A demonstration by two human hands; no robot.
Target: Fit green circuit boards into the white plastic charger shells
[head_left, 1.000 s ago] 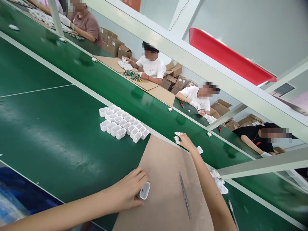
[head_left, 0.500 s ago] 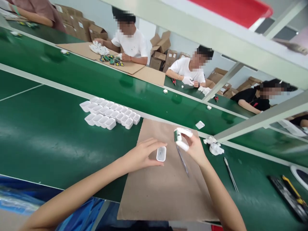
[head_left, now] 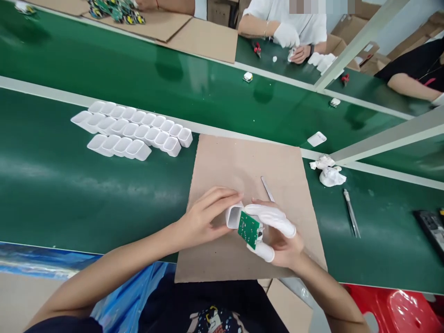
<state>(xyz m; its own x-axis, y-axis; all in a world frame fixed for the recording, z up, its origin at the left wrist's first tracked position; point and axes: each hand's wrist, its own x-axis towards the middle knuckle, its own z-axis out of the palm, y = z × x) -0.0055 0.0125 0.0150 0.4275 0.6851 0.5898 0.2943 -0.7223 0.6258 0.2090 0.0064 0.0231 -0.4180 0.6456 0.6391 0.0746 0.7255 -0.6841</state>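
Observation:
My left hand [head_left: 204, 217] grips a small white plastic shell [head_left: 233, 215], open end turned toward my right hand. My right hand [head_left: 277, 236], with white finger cots on thumb and forefinger, pinches a small green circuit board [head_left: 249, 230] right at the shell's mouth. Both hands hover over a brown cardboard sheet [head_left: 239, 171] lying on the green table. Metal tweezers [head_left: 267, 188] lie on the cardboard just beyond my right hand.
Rows of empty white shells [head_left: 132, 132] stand on the green belt [head_left: 52, 185] at left. Crumpled white finger cots [head_left: 329, 171], a white lid [head_left: 317, 138] and a thin metal tool [head_left: 351, 217] lie at right. Other people work across the belt.
My right hand came back from the far edge of the cardboard carrying the circuit board and met the shell in my left hand. The view tilted down toward my lap.

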